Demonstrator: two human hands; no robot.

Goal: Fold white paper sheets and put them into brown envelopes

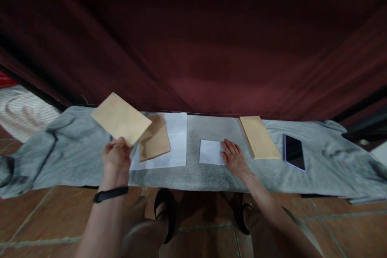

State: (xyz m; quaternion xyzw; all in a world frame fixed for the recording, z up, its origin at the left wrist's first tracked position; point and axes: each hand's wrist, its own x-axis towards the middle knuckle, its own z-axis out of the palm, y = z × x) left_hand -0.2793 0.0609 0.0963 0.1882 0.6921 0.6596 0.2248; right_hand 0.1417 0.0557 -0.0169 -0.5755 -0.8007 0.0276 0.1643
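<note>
L hand (116,157) pinches a brown envelope (121,118), lifted at left. R hand (234,157) lies flat, fingers spread, on folded white paper (210,152); smartphone (294,152) far right.

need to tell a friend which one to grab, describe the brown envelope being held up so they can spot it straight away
Start at the grey cloth spread across the floor below the dark red curtain. Near its left part, the left hand pinches a tan envelope by its lower edge, lifted and tilted. Unlike the brown envelope on white paper beside it and the tan stack farther right, this one is off the cloth.
</note>
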